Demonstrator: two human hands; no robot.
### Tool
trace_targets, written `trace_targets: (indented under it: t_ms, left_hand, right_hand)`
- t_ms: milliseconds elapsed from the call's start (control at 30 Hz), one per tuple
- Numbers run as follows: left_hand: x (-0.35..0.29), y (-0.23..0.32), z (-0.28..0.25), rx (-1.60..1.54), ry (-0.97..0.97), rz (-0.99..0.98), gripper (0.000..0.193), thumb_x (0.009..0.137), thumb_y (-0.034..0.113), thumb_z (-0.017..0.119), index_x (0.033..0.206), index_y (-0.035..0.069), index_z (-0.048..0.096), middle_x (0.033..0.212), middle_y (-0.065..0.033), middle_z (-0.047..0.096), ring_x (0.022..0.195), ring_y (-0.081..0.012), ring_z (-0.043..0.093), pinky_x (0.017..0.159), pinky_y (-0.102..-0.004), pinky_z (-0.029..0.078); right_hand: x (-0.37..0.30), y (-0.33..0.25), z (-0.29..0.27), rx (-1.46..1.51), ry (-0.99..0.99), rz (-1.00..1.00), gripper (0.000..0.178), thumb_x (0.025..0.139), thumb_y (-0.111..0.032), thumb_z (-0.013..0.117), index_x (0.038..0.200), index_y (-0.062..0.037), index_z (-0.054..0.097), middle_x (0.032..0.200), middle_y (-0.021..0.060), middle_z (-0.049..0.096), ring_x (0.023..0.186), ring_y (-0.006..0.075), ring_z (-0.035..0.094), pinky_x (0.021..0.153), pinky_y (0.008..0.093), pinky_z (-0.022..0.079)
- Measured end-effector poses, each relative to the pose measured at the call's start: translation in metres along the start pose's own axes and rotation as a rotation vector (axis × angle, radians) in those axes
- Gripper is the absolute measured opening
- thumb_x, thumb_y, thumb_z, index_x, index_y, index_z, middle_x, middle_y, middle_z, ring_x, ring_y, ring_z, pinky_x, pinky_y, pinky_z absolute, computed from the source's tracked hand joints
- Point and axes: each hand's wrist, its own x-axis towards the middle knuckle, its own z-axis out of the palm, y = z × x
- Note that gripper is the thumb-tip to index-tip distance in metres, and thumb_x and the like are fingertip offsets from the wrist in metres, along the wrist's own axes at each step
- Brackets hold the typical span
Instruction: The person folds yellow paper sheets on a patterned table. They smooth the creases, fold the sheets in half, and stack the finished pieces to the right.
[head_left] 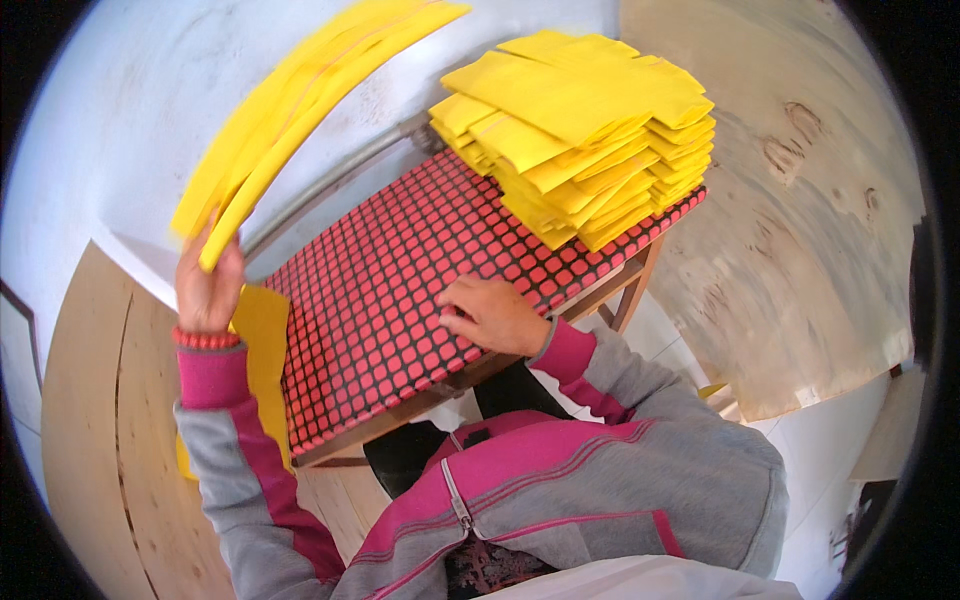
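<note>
My left hand [208, 290] grips yellow sheets [300, 100] raised left of the red-checked table [390, 300]; my right hand [492, 315] rests open on it, near the yellow stack [580, 130].

bare red mat [400, 270] before yellow stack [590, 130]

Pale wall [120, 110], plywood boards [800, 200] (knotted), white floor [830, 450]

A small wooden-framed table [615, 290] stood against a pale wall, its top covered by a mat [400, 290] of red squares on black. At its far right corner sat a tall, uneven stack of yellow sheets [590, 130]. The right hand [492, 315] rested flat on the mat near the front edge.
</note>
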Motion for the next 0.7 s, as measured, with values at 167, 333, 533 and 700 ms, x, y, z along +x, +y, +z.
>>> trace_targets:
  t_ms: [167,333,533,700]
  left_hand:
    - [0.106,-0.076,0.093,-0.104,-0.059,-0.090,0.038,0.106,0.005,0.049,0.142,-0.008,0.048,0.141,-0.0192,0.057,0.129,-0.0303,0.057,0.112,-0.0371,0.048]
    - [0.171,-0.157,0.139,-0.198,-0.268,-0.241,0.038,0.106,0.003,0.047,0.143,-0.008,0.047,0.142,-0.0243,0.055,0.129,-0.0311,0.058,0.104,-0.0300,0.056]
    - [0.227,-0.212,0.153,-0.311,-0.256,-0.512,0.035,0.107,0.005,0.047,0.138,-0.010,0.045,0.137,-0.0250,0.057,0.124,-0.0370,0.063,0.083,-0.0251,0.065]
    - [0.234,-0.234,0.162,-0.243,-0.286,-0.506,0.036,0.105,0.001,0.048,0.140,-0.008,0.048,0.138,-0.0275,0.056,0.122,-0.0307,0.064,0.091,-0.0271,0.063]
  right_hand:
    - [-0.003,0.007,-0.004,0.082,-0.061,0.063,0.024,0.094,-0.028,0.065,0.104,-0.0063,0.060,0.097,0.0126,0.061,0.090,0.0343,0.065,0.074,0.0449,0.052]
    - [-0.002,0.006,-0.003,0.094,-0.028,0.090,0.025,0.094,-0.029,0.066,0.104,-0.0067,0.059,0.097,0.0132,0.061,0.089,0.0338,0.064,0.074,0.0455,0.052]
    - [0.000,0.004,-0.006,0.137,-0.022,0.131,0.026,0.095,-0.030,0.067,0.105,-0.0066,0.060,0.097,0.0129,0.061,0.089,0.0333,0.065,0.073,0.0451,0.053]
    - [0.000,0.006,-0.007,0.103,-0.001,0.090,0.028,0.093,-0.026,0.071,0.112,-0.0073,0.061,0.100,0.0106,0.062,0.084,0.0301,0.066,0.066,0.0396,0.054]
